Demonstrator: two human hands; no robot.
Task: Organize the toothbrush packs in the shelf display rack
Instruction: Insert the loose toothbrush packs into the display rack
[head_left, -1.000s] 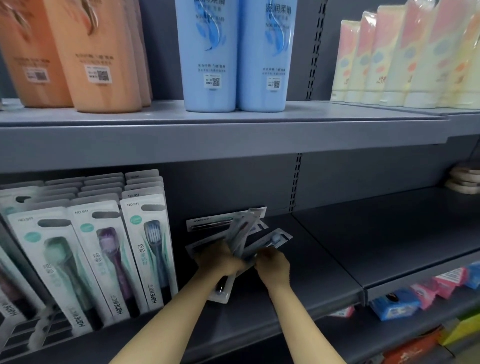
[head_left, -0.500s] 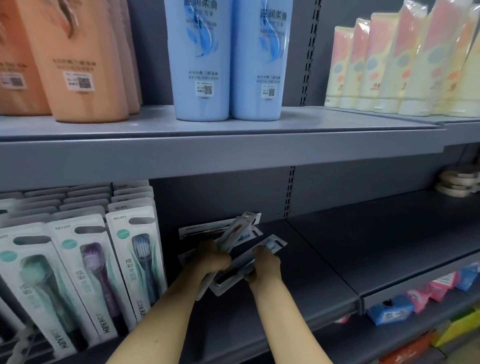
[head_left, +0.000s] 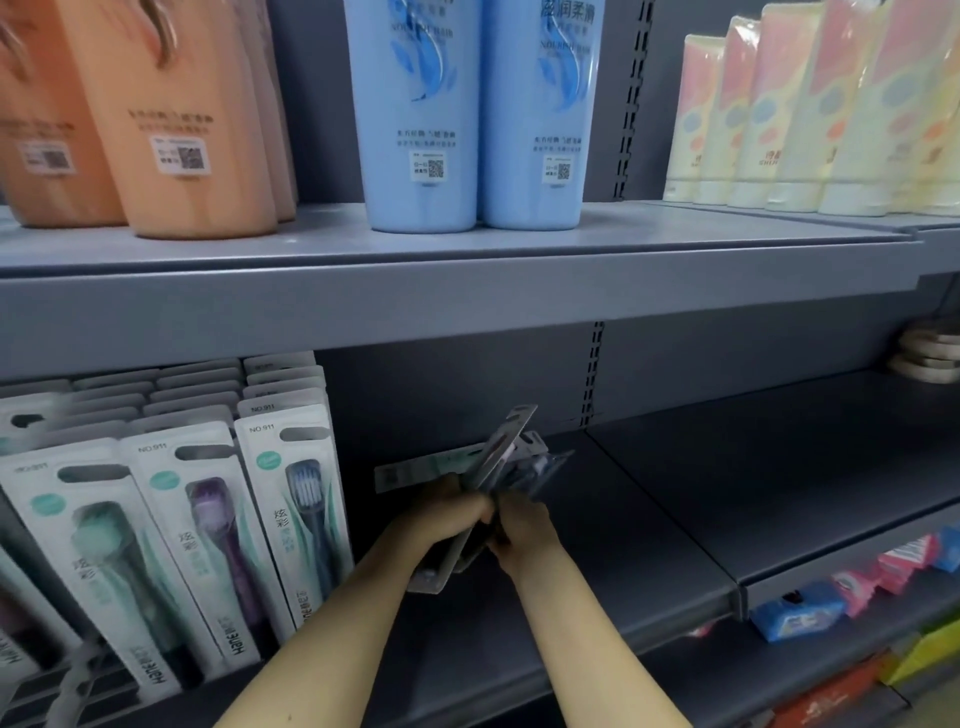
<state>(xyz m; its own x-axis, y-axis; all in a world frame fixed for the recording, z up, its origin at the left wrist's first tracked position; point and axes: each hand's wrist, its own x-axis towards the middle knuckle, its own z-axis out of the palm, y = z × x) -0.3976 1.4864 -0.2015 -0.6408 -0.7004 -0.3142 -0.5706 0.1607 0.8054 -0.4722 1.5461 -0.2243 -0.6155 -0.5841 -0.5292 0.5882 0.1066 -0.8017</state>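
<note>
1. gripped at frame centre by left hand and right hand, fingers curled round a fanned bunch of loose toothbrush packs.
2. held just above the dark middle shelf.
3. racked toothbrush packs leaning in rows at lower left.
4. blue bottles standing on the upper shelf, top centre.

Soft, even light is cast from above; the upper bottles are bright, while the lower shelf is left in dim shadow. Motion blur is seen everywhere, and lines are bent toward 3 and 9 o'clock.
</note>
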